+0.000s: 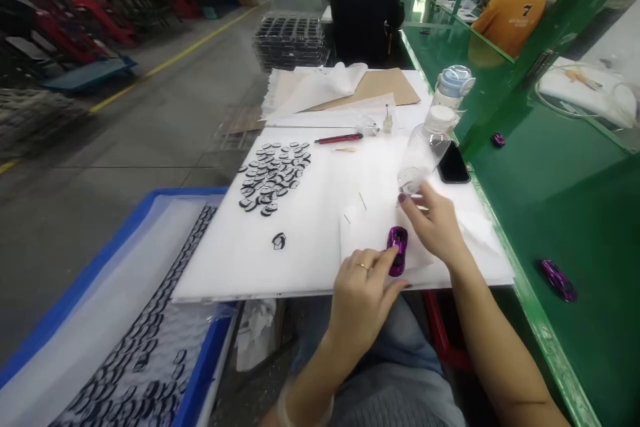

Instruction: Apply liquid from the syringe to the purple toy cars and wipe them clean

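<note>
A glossy purple toy car [398,240] is on the white work surface in front of me. My left hand [361,283] grips the car's near end, index finger along its side and thumb below. Beyond the car, my right hand [434,221] has thumb and fingers brought together by the base of a clear plastic jar [423,155]; whatever is in the pinch is too small or hidden. To the left lies a single small black-rimmed clear part [279,241], and behind it a spread of several similar parts [274,177].
A red utility knife [339,138], a black phone [453,163] and a bottle with a blue lid [454,85] are on the board. More purple cars [558,279] rest on the green bench [540,213]. A blue tray [150,203] of parts stands lower left. People sit ahead.
</note>
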`<state>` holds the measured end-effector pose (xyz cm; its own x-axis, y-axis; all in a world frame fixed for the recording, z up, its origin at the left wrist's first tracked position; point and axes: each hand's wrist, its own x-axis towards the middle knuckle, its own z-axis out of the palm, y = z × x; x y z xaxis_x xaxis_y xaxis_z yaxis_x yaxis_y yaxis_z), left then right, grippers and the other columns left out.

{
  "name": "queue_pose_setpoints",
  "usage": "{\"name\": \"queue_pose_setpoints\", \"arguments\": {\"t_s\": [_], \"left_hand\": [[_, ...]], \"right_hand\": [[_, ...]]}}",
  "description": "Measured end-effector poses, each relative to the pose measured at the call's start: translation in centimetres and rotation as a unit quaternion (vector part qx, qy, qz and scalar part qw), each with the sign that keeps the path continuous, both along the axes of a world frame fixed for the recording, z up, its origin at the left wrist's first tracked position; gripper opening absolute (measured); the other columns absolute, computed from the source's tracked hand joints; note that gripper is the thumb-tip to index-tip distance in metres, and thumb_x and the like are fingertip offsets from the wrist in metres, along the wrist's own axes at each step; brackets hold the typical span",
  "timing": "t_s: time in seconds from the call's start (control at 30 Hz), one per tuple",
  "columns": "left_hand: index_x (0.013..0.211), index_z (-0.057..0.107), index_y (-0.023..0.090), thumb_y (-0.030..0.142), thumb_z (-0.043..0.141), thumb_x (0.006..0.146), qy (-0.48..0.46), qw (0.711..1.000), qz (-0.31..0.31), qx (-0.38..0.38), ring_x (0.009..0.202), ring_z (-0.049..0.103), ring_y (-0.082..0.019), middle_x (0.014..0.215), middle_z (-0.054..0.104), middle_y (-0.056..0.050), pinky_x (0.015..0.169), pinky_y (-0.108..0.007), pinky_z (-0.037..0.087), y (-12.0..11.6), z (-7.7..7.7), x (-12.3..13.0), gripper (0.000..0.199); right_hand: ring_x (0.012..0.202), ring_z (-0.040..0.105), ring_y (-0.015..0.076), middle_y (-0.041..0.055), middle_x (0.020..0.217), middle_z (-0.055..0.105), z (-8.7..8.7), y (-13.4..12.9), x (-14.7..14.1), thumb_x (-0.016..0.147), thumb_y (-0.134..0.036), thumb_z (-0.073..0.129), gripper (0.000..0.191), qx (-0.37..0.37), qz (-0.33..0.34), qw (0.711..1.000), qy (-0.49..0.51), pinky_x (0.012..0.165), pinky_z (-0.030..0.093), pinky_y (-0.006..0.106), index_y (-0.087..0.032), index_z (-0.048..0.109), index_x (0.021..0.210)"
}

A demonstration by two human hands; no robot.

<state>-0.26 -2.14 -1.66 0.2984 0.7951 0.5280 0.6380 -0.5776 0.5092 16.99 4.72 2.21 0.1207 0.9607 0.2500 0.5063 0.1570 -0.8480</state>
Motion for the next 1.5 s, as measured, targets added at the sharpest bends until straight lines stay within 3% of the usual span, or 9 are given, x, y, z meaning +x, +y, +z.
{"name": "queue_pose_setpoints", "arguments": {"t_s": [0.07, 0.17, 0.3, 0.4, 0.47, 0.63, 0.73, 1.07, 1.5], "left_hand": [[0.126, 0.062, 0.016, 0.032, 0.080, 0.078, 0.008, 0.997, -0.063, -0.039, 0.100, 0.066, -0.029, 0.110, 0.069, -0.014, 0.085, -0.045, 0.060, 0.5, 0.5, -0.3, 0.053], [0.135, 0.056, 0.019, 0.021, 0.077, 0.080, 0.020, 0.979, -0.178, -0.098, 0.137, 0.049, -0.031, 0.147, 0.052, -0.015, 0.110, -0.048, 0.048, 2.0, 1.4, -0.9, 0.058], [0.131, 0.059, 0.020, 0.018, 0.077, 0.080, -0.009, 0.970, -0.193, -0.148, 0.135, 0.051, -0.026, 0.140, 0.061, -0.010, 0.114, -0.045, 0.045, 3.4, 1.8, -0.8, 0.054], [0.121, 0.065, 0.018, 0.022, 0.085, 0.070, -0.067, 0.974, -0.141, -0.166, 0.122, 0.061, -0.027, 0.127, 0.070, -0.009, 0.108, -0.045, 0.050, 3.6, 1.7, 0.0, 0.054], [0.113, 0.068, 0.018, 0.023, 0.086, 0.067, -0.102, 0.972, -0.112, -0.177, 0.114, 0.065, -0.027, 0.118, 0.074, -0.007, 0.103, -0.045, 0.053, 3.5, 1.8, 0.7, 0.050], [0.103, 0.072, 0.021, 0.020, 0.082, 0.064, -0.137, 0.967, -0.062, -0.204, 0.103, 0.068, -0.025, 0.106, 0.077, -0.003, 0.093, -0.044, 0.056, 3.6, 2.2, 1.6, 0.040], [0.101, 0.072, 0.023, 0.018, 0.080, 0.063, -0.147, 0.965, -0.049, -0.209, 0.103, 0.068, -0.025, 0.106, 0.077, -0.002, 0.094, -0.044, 0.056, 3.6, 2.2, 1.8, 0.039], [0.100, 0.072, 0.024, 0.017, 0.081, 0.062, -0.154, 0.966, -0.054, -0.199, 0.103, 0.068, -0.026, 0.106, 0.077, -0.002, 0.091, -0.044, 0.057, 3.6, 2.1, 1.8, 0.040], [0.104, 0.073, 0.022, 0.017, 0.082, 0.064, -0.144, 0.965, -0.055, -0.213, 0.105, 0.067, -0.025, 0.107, 0.077, -0.002, 0.092, -0.044, 0.056, 3.5, 2.2, 1.8, 0.041]], "right_hand": [[0.095, 0.070, 0.0268, 0.0081, 0.097, 0.073, 0.1, 0.4, 0.2, 0.090, -0.051, 0.057, 0.031, -0.049, 0.064, 0.996, 0.035, 0.082, 0.055, 0.043, -0.021, 0.064, 0.089], [0.120, 0.062, 0.0277, 0.0088, 0.120, 0.071, 0.1, 0.5, 0.7, 0.092, -0.055, 0.057, 0.034, -0.021, 0.108, 0.982, 0.156, 0.099, 0.049, 0.046, -0.022, 0.066, 0.088], [0.127, 0.058, 0.0271, 0.0083, 0.130, 0.067, -0.4, -0.2, 1.0, 0.088, -0.046, 0.067, 0.025, 0.001, 0.128, 0.977, 0.169, 0.109, 0.041, 0.048, -0.024, 0.071, 0.098], [0.107, 0.065, 0.0220, 0.0048, 0.109, 0.072, 0.1, -1.6, 0.5, 0.088, -0.035, 0.069, 0.018, 0.025, 0.135, 0.965, 0.224, 0.097, 0.048, 0.042, -0.026, 0.072, 0.104], [0.081, 0.062, 0.0172, 0.0002, 0.083, 0.066, 1.0, -2.8, 0.1, 0.087, -0.035, 0.070, 0.019, 0.077, 0.148, 0.929, 0.331, 0.079, 0.050, 0.036, -0.029, 0.071, 0.105], [0.046, 0.027, 0.0123, -0.0046, 0.049, 0.027, 2.1, -3.8, -0.2, 0.080, -0.082, 0.047, 0.064, 0.031, 0.289, 0.816, 0.499, 0.050, 0.030, 0.032, -0.023, 0.043, 0.055], [0.042, 0.017, 0.0101, -0.0060, 0.044, 0.014, 1.5, -3.2, -0.1, 0.078, -0.086, 0.041, 0.072, 0.002, 0.302, 0.786, 0.540, 0.047, 0.023, 0.030, -0.021, 0.027, 0.050], [0.040, 0.016, 0.0124, -0.0052, 0.040, 0.010, 0.9, -2.5, 0.3, 0.073, -0.092, 0.030, 0.073, -0.025, 0.290, 0.836, 0.465, 0.046, 0.028, 0.033, -0.024, 0.023, 0.047], [0.041, 0.017, 0.0119, -0.0048, 0.041, 0.015, 0.9, -3.0, -0.8, 0.075, -0.091, 0.030, 0.072, 0.012, 0.266, 0.859, 0.437, 0.047, 0.024, 0.033, -0.025, 0.025, 0.047]]}}
